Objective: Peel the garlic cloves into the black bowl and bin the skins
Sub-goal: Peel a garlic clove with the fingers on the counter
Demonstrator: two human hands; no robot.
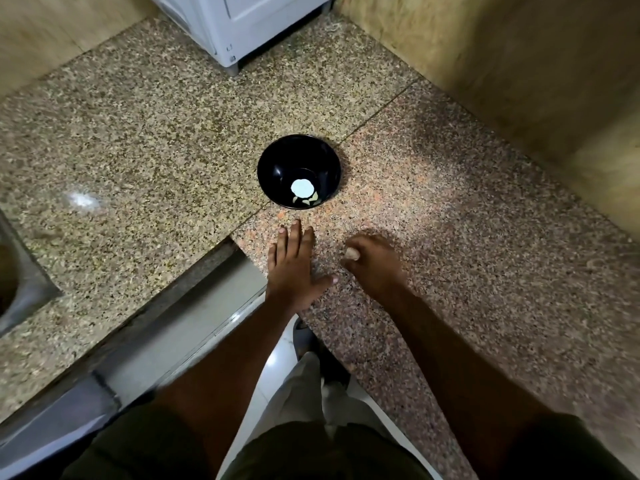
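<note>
The black bowl (pixel 277 161) stands on the speckled granite counter (pixel 145 133), with a few pale peeled garlic cloves (pixel 306 199) at its bottom beside a bright white reflection. My left hand (pixel 294 268) lies flat on the counter just in front of the bowl, fingers straight and spread. To its right, my right hand (pixel 375 265) is curled, with a small pale piece (pixel 352 252), a garlic clove or skin, held at its fingertips. No bin is in view.
A white appliance (pixel 249 22) stands at the back of the counter. A metal sink (pixel 17 282) is at the left edge. Tiled walls run along the right and back. The counter's inner corner edge sits under my left wrist.
</note>
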